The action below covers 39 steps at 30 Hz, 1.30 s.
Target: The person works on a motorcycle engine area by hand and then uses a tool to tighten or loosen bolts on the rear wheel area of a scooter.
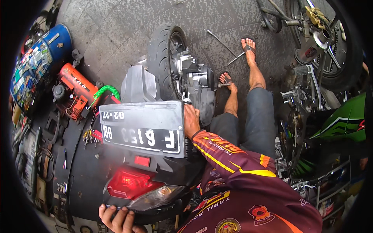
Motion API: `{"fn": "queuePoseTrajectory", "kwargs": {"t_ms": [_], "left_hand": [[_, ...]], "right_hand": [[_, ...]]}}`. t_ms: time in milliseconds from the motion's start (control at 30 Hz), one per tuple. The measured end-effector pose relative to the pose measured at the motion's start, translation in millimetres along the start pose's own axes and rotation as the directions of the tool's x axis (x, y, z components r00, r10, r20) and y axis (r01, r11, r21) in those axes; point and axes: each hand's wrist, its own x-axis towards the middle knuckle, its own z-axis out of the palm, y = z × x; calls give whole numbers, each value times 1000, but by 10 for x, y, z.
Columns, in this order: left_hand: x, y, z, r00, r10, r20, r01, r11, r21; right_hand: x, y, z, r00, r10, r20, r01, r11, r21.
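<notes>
A motor scooter stands before me, its rear end toward me, with a black rear tyre (160,58) and a silver and black engine unit (198,79). My right hand (191,121) is closed at the right edge of the black licence plate (143,145). A shiny metal end (187,100) shows just above that hand; what the fingers grip is partly hidden. At the lower left, my left hand (118,219) curls its fingers over the edge of the scooter's tail, beside the red tail light (134,182). A small red reflector (142,160) sits below the plate.
An orange air compressor (79,87) with a green coiled hose (107,92) and a sticker-covered blue drum (40,58) stand at left. A T-handle wrench (221,42) lies on the floor near my sandalled feet. Another motorcycle with green panels (344,124) stands close at right.
</notes>
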Motion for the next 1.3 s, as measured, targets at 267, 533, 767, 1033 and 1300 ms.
{"fn": "queuePoseTrajectory", "kwargs": {"t_ms": [267,533,767,1033,1300], "left_hand": [[360,-261,-23,994,65,-85,-69,996,-48],[842,-204,245,993,12,-121,1,994,107],[734,-371,203,941,169,-293,-177,984,2],[1103,-325,107,998,-56,-6,55,992,-114],[1176,-645,399,956,-29,-293,4,996,-84]], "right_hand": [[212,-25,11,999,48,18,-49,997,55],[792,326,45,997,-7,78,12,998,-67],[425,154,60,994,88,57,-86,995,-43],[611,283,157,986,164,32,-164,987,-5],[830,419,197,979,203,20,-201,978,-48]]}}
